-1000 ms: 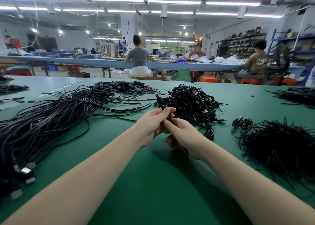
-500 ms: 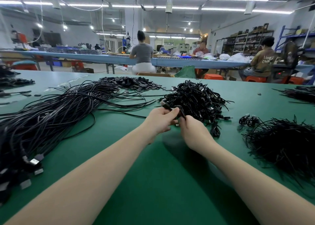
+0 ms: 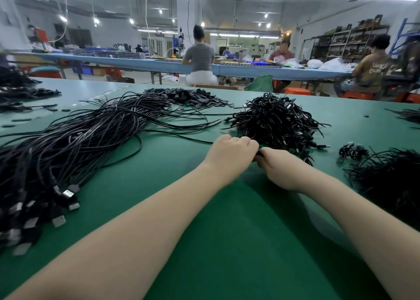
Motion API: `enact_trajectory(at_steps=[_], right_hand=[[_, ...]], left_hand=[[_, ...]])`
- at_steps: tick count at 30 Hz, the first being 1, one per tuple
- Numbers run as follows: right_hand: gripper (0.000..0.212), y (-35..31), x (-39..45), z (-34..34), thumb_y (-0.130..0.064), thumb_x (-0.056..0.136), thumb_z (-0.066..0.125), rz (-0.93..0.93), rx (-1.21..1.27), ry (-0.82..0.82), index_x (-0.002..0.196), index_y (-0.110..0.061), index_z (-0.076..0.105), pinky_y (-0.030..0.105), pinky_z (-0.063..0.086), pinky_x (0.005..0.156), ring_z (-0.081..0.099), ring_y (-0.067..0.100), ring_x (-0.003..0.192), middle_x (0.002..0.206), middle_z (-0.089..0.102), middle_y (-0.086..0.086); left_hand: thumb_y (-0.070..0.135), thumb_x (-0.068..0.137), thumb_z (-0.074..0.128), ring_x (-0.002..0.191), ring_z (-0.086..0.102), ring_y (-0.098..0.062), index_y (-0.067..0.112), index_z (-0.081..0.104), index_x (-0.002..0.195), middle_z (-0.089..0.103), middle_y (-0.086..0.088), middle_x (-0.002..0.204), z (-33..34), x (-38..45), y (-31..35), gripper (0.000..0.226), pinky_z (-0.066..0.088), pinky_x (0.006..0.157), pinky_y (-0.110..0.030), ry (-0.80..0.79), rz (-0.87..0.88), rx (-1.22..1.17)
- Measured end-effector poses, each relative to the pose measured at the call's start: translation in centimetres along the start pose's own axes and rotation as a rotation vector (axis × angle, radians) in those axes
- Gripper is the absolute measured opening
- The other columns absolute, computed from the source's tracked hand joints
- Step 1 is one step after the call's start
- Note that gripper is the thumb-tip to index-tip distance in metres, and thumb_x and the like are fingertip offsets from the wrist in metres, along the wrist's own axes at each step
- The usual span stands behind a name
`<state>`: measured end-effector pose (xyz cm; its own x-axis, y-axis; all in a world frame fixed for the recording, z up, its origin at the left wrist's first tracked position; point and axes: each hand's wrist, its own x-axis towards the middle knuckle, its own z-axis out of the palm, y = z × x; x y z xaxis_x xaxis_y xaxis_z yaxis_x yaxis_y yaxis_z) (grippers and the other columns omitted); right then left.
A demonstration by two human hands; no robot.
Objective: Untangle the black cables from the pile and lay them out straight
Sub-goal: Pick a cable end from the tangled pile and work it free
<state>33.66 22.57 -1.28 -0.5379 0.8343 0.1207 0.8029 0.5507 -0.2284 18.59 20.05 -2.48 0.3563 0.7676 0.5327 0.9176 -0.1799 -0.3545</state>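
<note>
- Left hand [image 3: 231, 152] is curled into a fist, right hand [image 3: 280, 170] is curled beside it; the two touch, knuckles together, low on the green felt-covered counter [image 3: 227, 231].
- A bit of black cable [image 3: 258, 157] shows between them; looks pinched by both hands, though the fingers hide the actual grip.
- Tangled heap of short black cables with plug ends [image 3: 275, 120] sits just beyond the hands, touching or nearly so.
- Long straightened bundle of black cables with silver connectors [image 3: 75, 145] lies well to the left; likely the laying-out spot.
- Judgement: the step is freeing one coiled cable; best to hold one end fixed and draw the other hand along its length, not yank.
- Risk: pulling close to the heap may drag neighbours out.
- Loose black ties pile [image 3: 391, 181] at right is not involved.
</note>
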Motion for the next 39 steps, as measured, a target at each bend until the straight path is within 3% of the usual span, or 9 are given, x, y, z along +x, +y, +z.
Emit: enact_trajectory(at_steps=[5, 9, 15, 19, 23, 30, 32, 35, 39], right_hand=[[0.027, -0.1, -0.1, -2.0, -0.043, 0.099, 0.040, -0.006, -0.060, -0.109, 0.098, -0.018, 0.051, 0.039, 0.048, 0.082, 0.057, 0.026, 0.089, 0.099, 0.060, 0.006], [0.059, 2.1, -0.5, -8.0, -0.067, 0.083, 0.054, 0.222, -0.560, 0.017, 0.126, -0.028, 0.047, 0.033, 0.046, 0.070, 0.058, 0.025, 0.106, 0.120, 0.056, 0.001], [0.041, 8.6, -2.9, -12.6, -0.059, 0.083, 0.059, 0.521, -0.785, -0.292, 0.097, -0.020, 0.063, 0.037, 0.050, 0.092, 0.061, 0.024, 0.101, 0.089, 0.056, -0.002], [0.028, 10.9, -5.1, -11.7, -0.045, 0.077, 0.065, 0.429, -0.810, -0.121, 0.066, -0.023, 0.052, 0.029, 0.053, 0.076, 0.063, 0.019, 0.081, 0.070, 0.052, -0.009], [0.018, 10.8, -6.2, -11.5, -0.046, 0.080, 0.064, 0.397, -0.829, -0.011, 0.084, -0.029, 0.065, 0.023, 0.044, 0.063, 0.065, 0.015, 0.081, 0.082, 0.060, -0.010], [0.023, 10.7, -5.7, -12.3, -0.042, 0.094, 0.053, 0.345, -0.689, 0.049, 0.103, -0.030, 0.071, 0.034, 0.055, 0.079, 0.064, 0.021, 0.093, 0.102, 0.065, -0.001], [0.026, 10.0, -5.4, -12.0, -0.032, 0.097, 0.051, 0.272, -0.547, 0.296, 0.103, -0.021, 0.073, 0.038, 0.055, 0.067, 0.063, 0.028, 0.082, 0.094, 0.063, 0.006], [0.020, 6.4, -5.5, -10.7, -0.019, 0.094, 0.058, 0.056, -0.266, 0.713, 0.103, -0.013, 0.074, 0.021, 0.038, 0.045, 0.054, 0.021, 0.053, 0.084, 0.068, 0.011], [0.019, 0.7, -3.9, -7.1, -0.026, 0.088, 0.068, -0.088, -0.022, 0.635, 0.105, -0.021, 0.073, 0.028, 0.053, 0.062, 0.066, 0.016, 0.068, 0.087, 0.074, -0.001]], left_hand=[[0.011, 0.096, 0.036, 0.100, 0.062, -0.029, 0.011, 0.046, 0.111, 0.061, -0.006, 0.112, 0.1, -0.2, 1.2, 0.018, 0.029, 0.069, -0.033, -0.126, -0.056, -0.052], [0.026, 0.101, 0.032, 0.081, 0.058, -0.033, 0.017, 0.037, 0.090, 0.061, -0.008, 0.097, 0.7, -0.8, 0.0, 0.015, 0.032, 0.064, -0.034, -0.110, -0.356, -0.401], [0.037, 0.101, 0.029, 0.053, 0.041, -0.018, 0.021, 0.030, 0.070, 0.042, 0.007, 0.062, 1.0, -1.1, -0.3, 0.035, 0.017, 0.047, -0.029, 0.013, -0.478, -0.556], [0.040, 0.101, 0.028, 0.060, 0.044, -0.027, 0.020, 0.033, 0.074, 0.041, 0.007, 0.062, 1.2, -1.1, 0.2, 0.034, 0.023, 0.051, -0.031, -0.005, -0.425, -0.498], [0.040, 0.101, 0.028, 0.054, 0.040, -0.022, 0.023, 0.029, 0.070, 0.040, 0.009, 0.060, 1.0, -1.4, 0.2, 0.036, 0.018, 0.049, -0.031, -0.010, -0.432, -0.502], [0.043, 0.102, 0.025, 0.051, 0.037, -0.013, 0.024, 0.026, 0.068, 0.043, 0.008, 0.061, 0.6, -1.6, 0.1, 0.039, 0.019, 0.048, -0.031, -0.060, -0.470, -0.540], [0.045, 0.102, 0.023, 0.054, 0.039, -0.014, 0.024, 0.027, 0.069, 0.044, 0.007, 0.062, 0.5, -1.6, 0.0, 0.039, 0.021, 0.049, -0.032, -0.086, -0.482, -0.584], [0.045, 0.102, 0.027, 0.054, 0.041, -0.016, 0.020, 0.031, 0.071, 0.046, 0.004, 0.062, 0.4, -1.3, -0.3, 0.040, 0.024, 0.050, -0.033, -0.073, -0.507, -0.762], [0.045, 0.101, 0.033, 0.056, 0.037, -0.020, 0.004, 0.042, 0.084, 0.045, -0.002, 0.064, -0.3, -0.6, -0.1, 0.045, 0.036, 0.057, -0.040, -0.002, -0.515, -1.052]])
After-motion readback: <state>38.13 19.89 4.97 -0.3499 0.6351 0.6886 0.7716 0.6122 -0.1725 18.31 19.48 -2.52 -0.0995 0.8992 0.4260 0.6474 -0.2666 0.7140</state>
